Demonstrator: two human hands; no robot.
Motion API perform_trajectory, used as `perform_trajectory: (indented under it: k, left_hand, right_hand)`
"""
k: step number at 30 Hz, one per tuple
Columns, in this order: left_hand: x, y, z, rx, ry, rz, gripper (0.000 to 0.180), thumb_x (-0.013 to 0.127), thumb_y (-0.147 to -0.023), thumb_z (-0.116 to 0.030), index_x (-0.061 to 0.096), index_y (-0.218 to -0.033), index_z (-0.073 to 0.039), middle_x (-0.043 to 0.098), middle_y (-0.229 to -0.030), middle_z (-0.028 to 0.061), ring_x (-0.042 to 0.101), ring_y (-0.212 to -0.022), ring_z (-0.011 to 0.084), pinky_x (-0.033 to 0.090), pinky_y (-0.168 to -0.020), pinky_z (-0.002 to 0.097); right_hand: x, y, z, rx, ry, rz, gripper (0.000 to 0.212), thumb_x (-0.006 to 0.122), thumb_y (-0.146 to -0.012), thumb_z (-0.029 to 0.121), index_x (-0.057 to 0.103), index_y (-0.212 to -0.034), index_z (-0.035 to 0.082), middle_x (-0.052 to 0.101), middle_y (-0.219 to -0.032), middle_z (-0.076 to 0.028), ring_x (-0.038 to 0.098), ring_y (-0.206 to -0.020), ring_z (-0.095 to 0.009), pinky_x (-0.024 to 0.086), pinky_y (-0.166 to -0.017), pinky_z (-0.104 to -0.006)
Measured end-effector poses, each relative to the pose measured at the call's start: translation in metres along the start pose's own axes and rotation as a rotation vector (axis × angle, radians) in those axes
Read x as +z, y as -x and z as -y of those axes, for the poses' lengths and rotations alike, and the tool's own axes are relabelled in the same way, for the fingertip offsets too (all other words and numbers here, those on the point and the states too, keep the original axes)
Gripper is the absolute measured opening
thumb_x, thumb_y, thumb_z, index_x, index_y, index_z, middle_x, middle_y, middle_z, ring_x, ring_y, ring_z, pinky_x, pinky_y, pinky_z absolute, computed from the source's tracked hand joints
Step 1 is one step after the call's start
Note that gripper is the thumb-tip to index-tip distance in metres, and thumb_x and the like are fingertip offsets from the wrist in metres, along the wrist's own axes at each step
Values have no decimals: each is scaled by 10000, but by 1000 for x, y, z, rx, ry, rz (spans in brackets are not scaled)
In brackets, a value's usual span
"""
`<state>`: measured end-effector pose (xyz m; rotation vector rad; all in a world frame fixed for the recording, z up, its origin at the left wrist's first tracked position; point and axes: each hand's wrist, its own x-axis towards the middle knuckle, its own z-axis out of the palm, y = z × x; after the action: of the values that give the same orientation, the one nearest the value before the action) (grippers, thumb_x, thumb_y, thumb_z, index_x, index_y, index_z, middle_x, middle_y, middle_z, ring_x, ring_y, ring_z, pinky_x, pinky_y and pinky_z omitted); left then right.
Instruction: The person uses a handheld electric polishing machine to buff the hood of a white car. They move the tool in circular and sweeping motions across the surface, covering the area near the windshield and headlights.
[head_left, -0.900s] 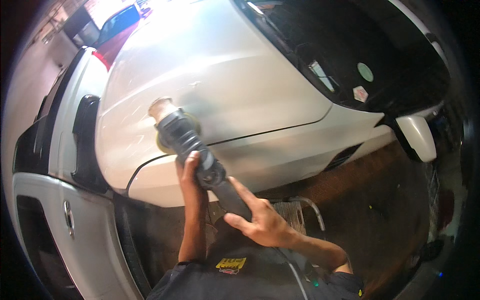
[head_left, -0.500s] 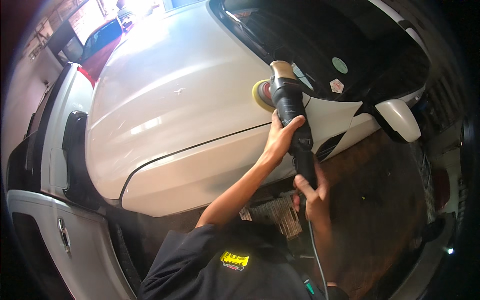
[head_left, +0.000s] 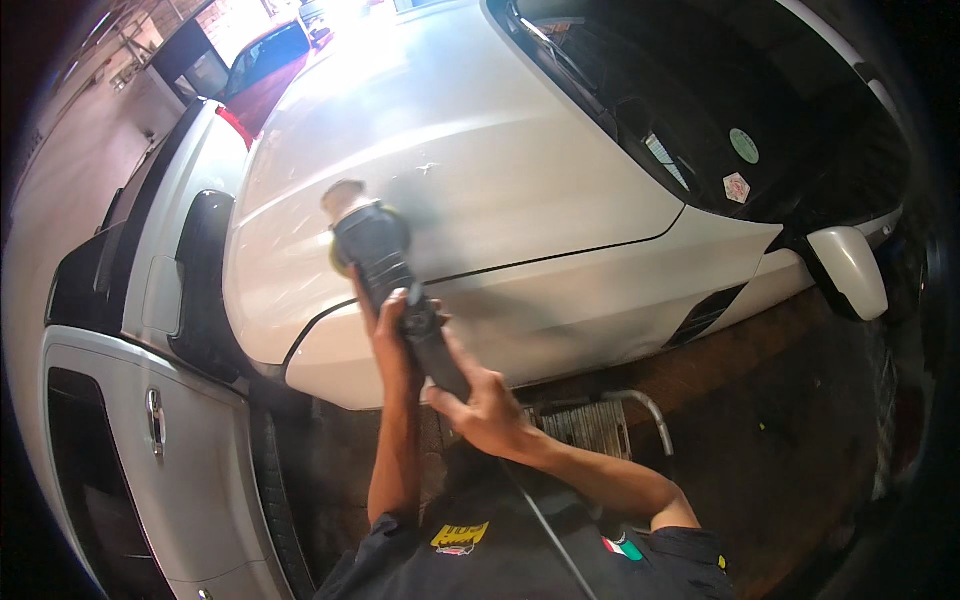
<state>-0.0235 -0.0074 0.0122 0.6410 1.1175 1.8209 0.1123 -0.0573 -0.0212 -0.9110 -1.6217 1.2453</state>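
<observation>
Buffing white car hood (head_left: 540, 150), apparently; rotary polisher (head_left: 372, 245) over hood's near left. Left hand (head_left: 390, 332) curled around polisher's middle, right hand (head_left: 490, 405) wrapped around rear end. Next pass likely needs pad (head_left: 337, 262) kept flat.

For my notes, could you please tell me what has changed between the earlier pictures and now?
The polisher swept right toward the windshield, then back left across the white hood. The left hand and right hand moved with it; both kept their grip. The hood stayed put.
</observation>
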Motion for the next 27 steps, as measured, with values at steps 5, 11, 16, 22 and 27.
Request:
perform_trajectory:
  k: [5,11,16,22,27]
  left_hand:
    - [-60,-44,-17,136,-153,-146,920,620,-979,-168,141,-1763,-202,622,-1162,207,716,-814,305,635,-720,431]
    - [-22,-14,-28,133,-134,-178,892,593,-1012,-208,99,-1755,-209,631,-1020,199,709,-783,298,644,-692,437]
    - [51,47,-5,-20,-111,1,868,651,-1008,-294,181,-1737,-271,600,-1194,217,727,-811,321,668,-679,469]
    - [129,85,35,-236,31,279,909,644,-1033,-192,115,-1766,-289,609,-1148,186,700,-779,290,633,-663,426]
    - [182,85,72,-365,67,576,962,684,-1006,-187,111,-1775,-266,601,-1175,170,690,-825,266,641,-693,406]
  right_hand:
    - [21,-45,23,193,-208,289,860,767,-981,177,333,-1705,14,742,-1135,-192,713,-800,-224,592,-784,-370]
    - [-13,-32,51,113,-114,286,795,759,-962,125,414,-1674,49,704,-1377,-301,730,-1233,-340,545,-1069,-388]
    - [-73,39,98,215,12,40,801,752,-934,62,434,-1669,72,697,-1367,-326,735,-1247,-368,549,-1062,-410]
    - [-120,94,96,147,164,-288,854,757,-908,19,407,-1685,74,717,-1307,-322,756,-1176,-380,559,-1009,-390]
    - [-133,107,67,131,222,-524,881,711,-896,-36,360,-1700,45,698,-1313,-321,735,-1155,-367,538,-1017,-382]
